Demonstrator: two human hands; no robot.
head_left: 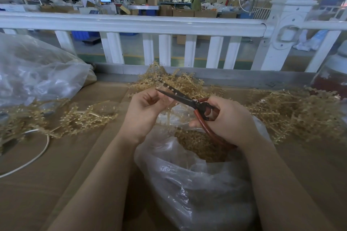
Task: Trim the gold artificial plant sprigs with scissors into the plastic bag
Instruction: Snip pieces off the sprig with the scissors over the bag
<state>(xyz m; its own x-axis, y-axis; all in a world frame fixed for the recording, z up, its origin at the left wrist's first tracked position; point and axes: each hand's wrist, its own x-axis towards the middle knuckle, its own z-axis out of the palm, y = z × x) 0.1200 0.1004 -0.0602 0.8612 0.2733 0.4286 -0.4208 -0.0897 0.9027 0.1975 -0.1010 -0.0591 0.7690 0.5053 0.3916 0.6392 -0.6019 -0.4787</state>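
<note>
Where a white fence (131,24) bounds cardboard (56,155), sprigs (84,116) seemingly scatter.

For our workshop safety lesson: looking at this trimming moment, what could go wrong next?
1. The scissors have open blades pointing at the left hand, whose fingers pinch the sprig; a cut could nick them.
2. Trimmings may miss the plastic bag, whose opening sits low beneath the hands.
</note>
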